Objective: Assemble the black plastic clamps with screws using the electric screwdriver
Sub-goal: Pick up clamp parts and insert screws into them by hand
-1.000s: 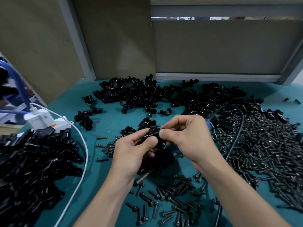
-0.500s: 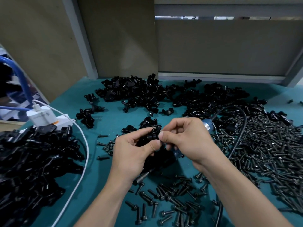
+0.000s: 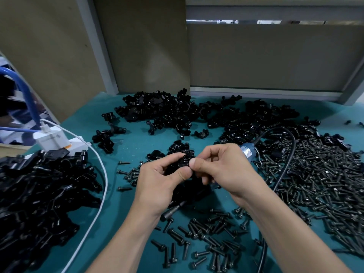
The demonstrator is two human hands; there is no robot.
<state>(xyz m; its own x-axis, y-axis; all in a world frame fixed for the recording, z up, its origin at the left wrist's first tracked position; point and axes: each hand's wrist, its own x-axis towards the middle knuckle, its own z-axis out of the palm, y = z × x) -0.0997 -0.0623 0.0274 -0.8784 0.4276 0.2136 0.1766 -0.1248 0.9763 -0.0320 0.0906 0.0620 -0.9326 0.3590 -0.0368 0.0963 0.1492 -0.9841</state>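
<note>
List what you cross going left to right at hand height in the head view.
At hand height: heap of black clamps → white cable → left hand, gripping a black clamp → right hand, pinching at the same clamp → black cord → heap of screws.

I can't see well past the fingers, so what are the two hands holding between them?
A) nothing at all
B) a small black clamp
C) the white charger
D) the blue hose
B: the left hand and the right hand both pinch a small black clamp between their fingertips; the white charger sits untouched far to the left.
</note>
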